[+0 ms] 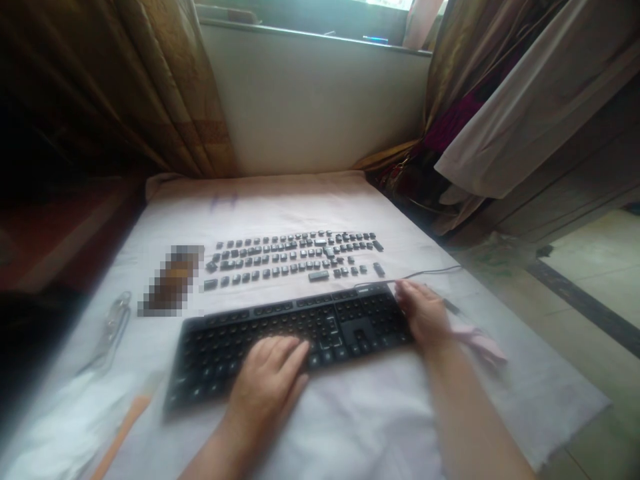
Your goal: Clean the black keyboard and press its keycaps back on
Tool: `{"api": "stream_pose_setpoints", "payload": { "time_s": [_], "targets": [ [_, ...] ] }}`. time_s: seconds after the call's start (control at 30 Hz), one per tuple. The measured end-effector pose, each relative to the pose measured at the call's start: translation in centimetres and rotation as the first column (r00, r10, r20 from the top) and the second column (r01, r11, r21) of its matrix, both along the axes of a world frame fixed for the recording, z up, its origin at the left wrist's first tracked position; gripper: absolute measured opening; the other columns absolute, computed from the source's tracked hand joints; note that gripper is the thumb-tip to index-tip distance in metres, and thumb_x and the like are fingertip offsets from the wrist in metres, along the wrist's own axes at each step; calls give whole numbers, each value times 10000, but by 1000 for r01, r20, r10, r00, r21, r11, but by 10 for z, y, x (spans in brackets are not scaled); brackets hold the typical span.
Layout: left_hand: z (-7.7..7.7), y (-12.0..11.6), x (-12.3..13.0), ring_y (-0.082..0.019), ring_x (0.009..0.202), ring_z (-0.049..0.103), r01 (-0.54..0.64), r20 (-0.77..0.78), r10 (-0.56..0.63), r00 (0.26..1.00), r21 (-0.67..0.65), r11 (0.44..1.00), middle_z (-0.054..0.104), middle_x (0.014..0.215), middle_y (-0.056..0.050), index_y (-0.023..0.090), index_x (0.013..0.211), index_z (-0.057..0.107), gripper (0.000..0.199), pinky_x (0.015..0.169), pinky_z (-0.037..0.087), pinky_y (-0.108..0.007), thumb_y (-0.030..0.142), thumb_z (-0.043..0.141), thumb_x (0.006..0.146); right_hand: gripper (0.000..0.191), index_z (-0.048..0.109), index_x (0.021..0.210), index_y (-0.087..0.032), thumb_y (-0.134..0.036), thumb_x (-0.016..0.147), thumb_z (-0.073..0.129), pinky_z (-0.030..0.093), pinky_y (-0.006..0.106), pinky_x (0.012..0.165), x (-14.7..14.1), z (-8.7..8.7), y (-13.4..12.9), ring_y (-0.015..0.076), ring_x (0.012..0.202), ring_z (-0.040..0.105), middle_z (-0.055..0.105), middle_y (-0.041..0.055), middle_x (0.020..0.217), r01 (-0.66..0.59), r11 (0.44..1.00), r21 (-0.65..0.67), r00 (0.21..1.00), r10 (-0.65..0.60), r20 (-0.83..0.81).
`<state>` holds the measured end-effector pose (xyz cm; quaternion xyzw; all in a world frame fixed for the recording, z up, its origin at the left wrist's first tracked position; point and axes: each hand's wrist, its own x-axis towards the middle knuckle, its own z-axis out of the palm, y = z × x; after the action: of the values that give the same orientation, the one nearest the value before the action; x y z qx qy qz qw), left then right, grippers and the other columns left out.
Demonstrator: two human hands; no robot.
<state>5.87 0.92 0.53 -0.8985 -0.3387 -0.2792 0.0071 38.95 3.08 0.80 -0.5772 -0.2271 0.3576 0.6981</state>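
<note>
A black computer keyboard [293, 327] lies slightly slanted on the white cloth, its keycaps off and bare key sockets showing. My left hand [270, 373] rests palm down over its lower middle, fingers stretched out across the sockets. At the right end, my right hand [423, 310] grips the keyboard's edge, thumb side near the top corner. Behind the keyboard, many loose black keycaps [280, 259] are spread in several rows. A wider keycap [319, 275] sits in the front row.
An orange-handled brush [123, 433] lies at the front left, near crumpled white material [60, 427]. A clear object with a wire [117, 317] and a pixelated item [173, 280] are on the left. A pink cloth [483, 343] and the black cable [433, 271] lie right.
</note>
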Motion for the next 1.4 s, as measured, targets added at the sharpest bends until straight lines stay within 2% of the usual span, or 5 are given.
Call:
{"api": "stream_pose_setpoints", "payload": {
  "time_s": [0.37, 0.8, 0.93, 1.17, 1.4],
  "targets": [
    [-4, -1, -48, -257, 1074, 620, -44, -66, 45, 997, 17, 999, 698, 1137, -103, 173, 1245, 642, 332, 967, 488, -422, 307, 586, 946, 348, 713, 748, -181, -357, 518, 904, 371, 166, 383, 5, -2, -2, 81, 528, 555, 661, -9, 675, 27, 999, -30, 999, -28, -34],
    [1, -5, -44, -235, 1068, 628, -44, -54, 43, 998, -22, 999, 699, 1136, -103, 170, 1259, 633, 328, 969, 517, -394, 281, 576, 955, 309, 721, 728, -183, -303, 499, 890, 361, 147, 373, 6, -3, -3, 77, 549, 538, 637, -17, 665, 35, 998, -43, 997, -38, -69],
    [1, -7, -40, -243, 1123, 624, -57, -64, 56, 996, -12, 998, 695, 1187, -117, 150, 1272, 626, 335, 1010, 505, -409, 250, 550, 961, 307, 721, 724, -183, -298, 496, 890, 368, 142, 377, 6, -3, -4, 72, 547, 534, 638, -17, 667, 41, 998, -37, 996, -44, -75],
    [1, -9, -31, -245, 1355, 501, 103, -166, -106, 980, -26, 994, 582, 1438, -83, 133, 1411, 513, 486, 1163, 374, -438, 382, 470, 996, 316, 709, 715, -176, -288, 487, 897, 378, 134, 384, 4, -2, -4, 70, 555, 529, 630, -16, 666, 41, 999, -26, 996, -43, -82],
    [-3, -7, -34, -229, 1401, 457, 121, -219, -131, 967, -61, 991, 524, 1493, -73, 143, 1453, 460, 536, 1175, 355, -425, 426, 453, 998, 306, 699, 701, -183, -272, 482, 894, 380, 131, 386, 3, -1, -4, 69, 559, 522, 622, -22, 666, 39, 999, -18, 996, -41, -80]
  ]
}}
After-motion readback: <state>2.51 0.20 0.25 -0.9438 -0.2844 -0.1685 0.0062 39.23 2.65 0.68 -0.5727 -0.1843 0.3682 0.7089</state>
